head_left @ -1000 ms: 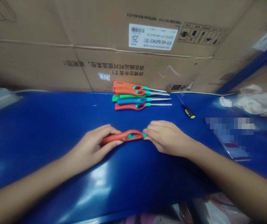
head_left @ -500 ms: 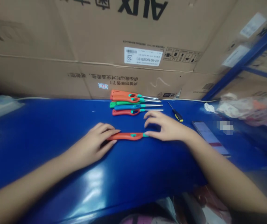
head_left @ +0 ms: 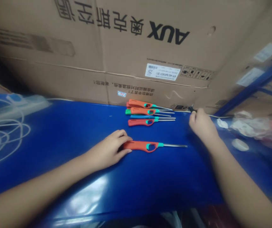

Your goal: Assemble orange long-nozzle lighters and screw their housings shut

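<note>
An orange-red gas lighter (head_left: 138, 145) with a teal trigger and a long metal tube lies flat on the blue tabletop. My left hand (head_left: 113, 148) pinches the butt end of its handle, thumb on the near side and fingers on the far side. Farther right, near the back edge, my right hand (head_left: 204, 125) is closed round a small screwdriver (head_left: 192, 109). Only its dark front part and shaft show; the rest is inside the fingers. Behind the held lighter is a pile of several other lighters (head_left: 139, 122) in red, orange, green and blue, tubes pointing right.
A large cardboard box (head_left: 126, 63) stands upright along the back of the blue table (head_left: 169, 177). Coiled white cable (head_left: 20, 133) lies at the left. At the right are crumpled plastic bags (head_left: 252, 126), a white round object (head_left: 240, 144) and a blue metal frame (head_left: 252, 85).
My right hand has left the lighter's tube end, moved back and right, and taken hold of the screwdriver. The lighter has rolled so its trigger loop shows more. My left hand stays on it.
</note>
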Demonstrator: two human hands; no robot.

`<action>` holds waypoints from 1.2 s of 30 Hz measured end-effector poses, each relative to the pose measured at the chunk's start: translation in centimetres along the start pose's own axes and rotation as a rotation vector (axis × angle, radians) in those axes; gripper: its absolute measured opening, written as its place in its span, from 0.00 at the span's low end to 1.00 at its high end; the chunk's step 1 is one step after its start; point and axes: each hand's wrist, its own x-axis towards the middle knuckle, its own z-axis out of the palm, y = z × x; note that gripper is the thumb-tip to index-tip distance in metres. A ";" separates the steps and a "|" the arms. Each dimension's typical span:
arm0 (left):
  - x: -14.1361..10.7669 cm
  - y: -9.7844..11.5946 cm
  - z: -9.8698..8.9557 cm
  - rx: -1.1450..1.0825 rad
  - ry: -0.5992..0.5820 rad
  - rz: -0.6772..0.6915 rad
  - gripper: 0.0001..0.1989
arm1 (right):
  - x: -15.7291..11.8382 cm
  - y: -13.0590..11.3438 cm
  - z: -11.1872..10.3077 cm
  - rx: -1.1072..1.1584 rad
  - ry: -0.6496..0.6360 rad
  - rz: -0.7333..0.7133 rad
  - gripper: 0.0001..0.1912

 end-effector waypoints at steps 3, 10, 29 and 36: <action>-0.3 0.3 0.0 -0.018 -0.003 0.002 0.13 | -1.9 -2.8 -0.9 0.143 0.082 -0.148 0.24; -0.7 1.0 0.5 -0.043 0.001 -0.005 0.15 | -6.5 -10.6 1.2 0.567 -0.197 -0.715 0.15; -1.0 0.9 1.1 -0.113 0.003 -0.037 0.12 | -6.0 -15.9 3.4 0.752 -0.222 -0.648 0.11; -0.9 0.9 1.9 -0.242 0.040 0.040 0.17 | -6.2 -10.0 -1.0 1.537 -0.401 -0.111 0.09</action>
